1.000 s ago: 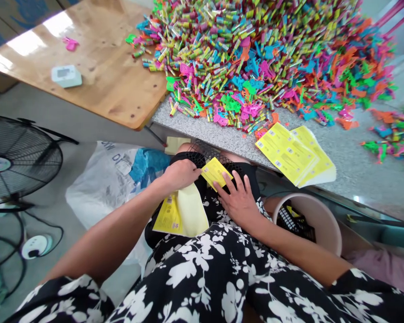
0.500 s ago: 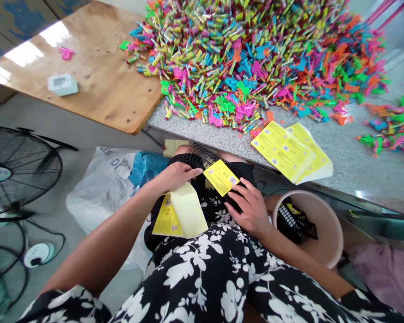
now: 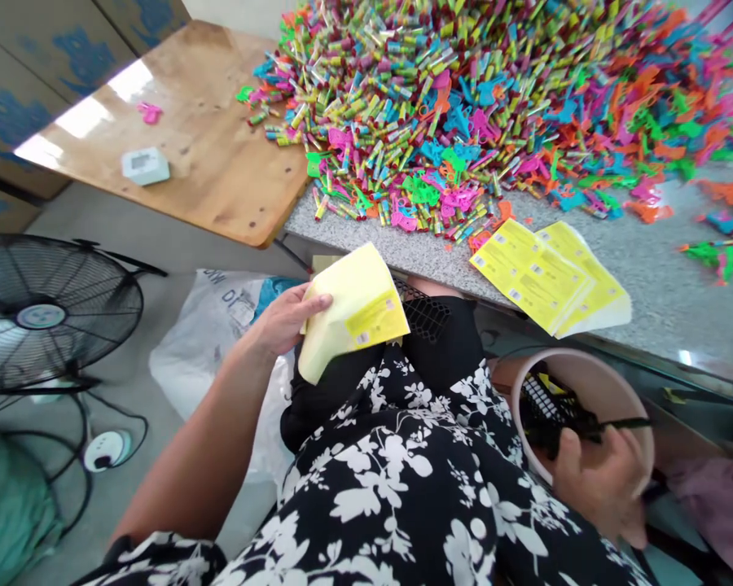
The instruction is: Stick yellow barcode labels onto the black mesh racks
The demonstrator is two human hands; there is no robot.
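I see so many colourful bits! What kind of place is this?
Probably a small toy-packing workshop: a huge heap of bright plastic toy pieces covers the speckled grey stone counter, beside stacked yellow printed label sheets.

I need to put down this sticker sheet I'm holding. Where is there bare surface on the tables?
Bare: the wooden tabletop between the small white box and the heap of colourful plastic toys; also the speckled grey counter right of the stacked yellow sheets. The heap is crowded.

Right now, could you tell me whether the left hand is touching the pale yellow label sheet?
Touching: the head view shows the left hand gripping the pale yellow label sheet, thumb across its left edge.
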